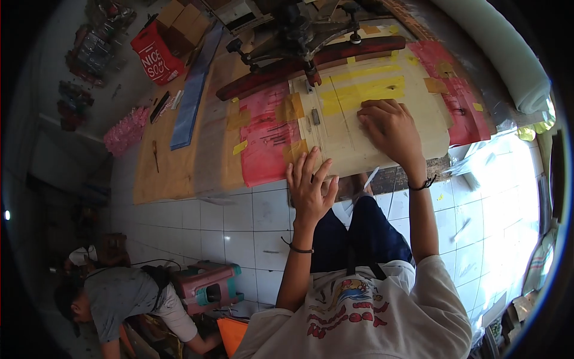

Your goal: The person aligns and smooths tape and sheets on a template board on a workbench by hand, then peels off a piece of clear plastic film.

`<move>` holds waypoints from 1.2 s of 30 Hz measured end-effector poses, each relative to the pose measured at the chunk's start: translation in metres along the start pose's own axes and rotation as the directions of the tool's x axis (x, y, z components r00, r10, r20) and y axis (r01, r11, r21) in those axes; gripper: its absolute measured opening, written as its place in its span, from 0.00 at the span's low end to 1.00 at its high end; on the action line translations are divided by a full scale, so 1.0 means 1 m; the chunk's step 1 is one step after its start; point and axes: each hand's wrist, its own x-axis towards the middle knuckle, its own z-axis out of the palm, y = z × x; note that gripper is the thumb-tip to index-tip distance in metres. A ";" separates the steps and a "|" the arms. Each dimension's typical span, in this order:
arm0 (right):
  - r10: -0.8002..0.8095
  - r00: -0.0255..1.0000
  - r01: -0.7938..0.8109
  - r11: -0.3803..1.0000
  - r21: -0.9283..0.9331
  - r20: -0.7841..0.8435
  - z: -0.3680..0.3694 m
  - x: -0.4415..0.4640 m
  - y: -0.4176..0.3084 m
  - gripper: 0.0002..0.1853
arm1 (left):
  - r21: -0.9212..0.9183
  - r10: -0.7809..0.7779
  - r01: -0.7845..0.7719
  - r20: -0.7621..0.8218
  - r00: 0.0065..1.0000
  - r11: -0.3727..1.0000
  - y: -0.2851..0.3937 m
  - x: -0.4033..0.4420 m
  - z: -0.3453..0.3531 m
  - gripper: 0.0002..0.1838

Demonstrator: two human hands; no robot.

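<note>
The fingers of the left hand (311,194) are spread wide and lie flat over the near left corner of a tan sheet (353,146) on the bench (179,173). The fingers of the right hand (393,131) are curled narrow over the same sheet, by its yellow strips (338,102); I cannot tell whether anything is pinched beneath them. The sheet therefore lies under both hands, reaching beyond the fingers on the far side.

Just beyond the left fingers, on the sheet, is a small grey block (315,116). Left of those fingers lies a red plastic sheet (260,155); a second red sheet (469,113) lies to the right of the right fingers. Beyond both hands a dark red bar (263,81) spans the sheet under a black metal frame (293,30).

Farther left of the left fingers are a long blue bar (194,96) and a thin screwdriver (155,157), with a red bag (156,57) past them. A pale roll (499,51) lies beyond and to the right of the right fingers. Well behind the left fingers, a person in a grey shirt (125,293) bends beside a pink stool (209,284).
</note>
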 end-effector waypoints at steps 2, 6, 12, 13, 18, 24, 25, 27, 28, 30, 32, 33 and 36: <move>0.004 1.000 -0.004 1.000 0.008 0.010 -0.002 0.002 0.000 0.10 | -0.002 -0.005 0.005 0.004 1.000 1.000 0.001 0.001 -0.001 0.27; 0.002 1.000 -0.002 1.000 0.012 0.015 -0.004 0.000 0.000 0.10 | 0.009 -0.011 0.011 0.004 1.000 1.000 0.001 -0.001 0.001 0.27; -0.020 1.000 0.020 1.000 0.004 0.013 -0.006 0.002 0.000 0.09 | 0.003 -0.020 0.020 0.003 1.000 1.000 0.002 0.000 0.001 0.26; -0.019 1.000 0.019 1.000 0.006 0.016 -0.007 0.002 -0.001 0.09 | 0.006 -0.020 0.020 0.001 1.000 1.000 0.002 -0.001 0.001 0.26; 0.015 1.000 -0.015 1.000 0.005 0.024 -0.007 0.001 -0.005 0.08 | 0.022 0.003 -0.003 -0.028 1.000 1.000 -0.003 -0.005 0.008 0.26; 0.041 0.998 -0.043 0.999 0.028 0.041 -0.009 0.005 -0.008 0.06 | 0.037 0.001 0.001 -0.045 0.999 0.999 -0.003 -0.006 0.010 0.26; 0.040 0.999 -0.040 0.999 0.024 0.035 -0.009 0.006 -0.009 0.06 | 0.039 0.000 0.002 -0.046 0.999 0.999 -0.003 -0.006 0.010 0.26; 0.041 0.999 -0.041 0.999 0.016 0.029 -0.010 0.007 -0.011 0.05 | 0.045 -0.002 0.004 -0.050 0.999 0.999 -0.002 -0.008 0.011 0.25; 0.042 0.998 -0.042 0.999 0.018 0.035 -0.010 0.007 -0.011 0.05 | 0.047 -0.001 0.003 -0.055 0.998 0.999 -0.002 -0.007 0.011 0.25; 0.045 0.998 -0.046 0.999 0.019 0.042 -0.012 0.008 -0.012 0.05 | 0.046 -0.003 0.006 -0.068 0.998 0.999 -0.002 -0.008 0.013 0.25; 0.041 0.998 -0.041 0.999 0.013 0.042 -0.011 0.008 -0.011 0.05 | 0.045 -0.007 0.011 -0.080 0.997 0.999 -0.003 -0.009 0.016 0.25; 0.038 0.999 -0.039 0.999 0.011 0.037 -0.010 0.008 -0.011 0.05 | 0.050 -0.004 0.008 -0.086 0.996 0.999 -0.003 -0.008 0.017 0.25; 0.043 0.998 -0.043 0.999 0.016 0.040 -0.011 0.008 -0.011 0.05 | 0.063 0.004 0.002 -0.091 0.996 0.998 -0.003 -0.009 0.017 0.25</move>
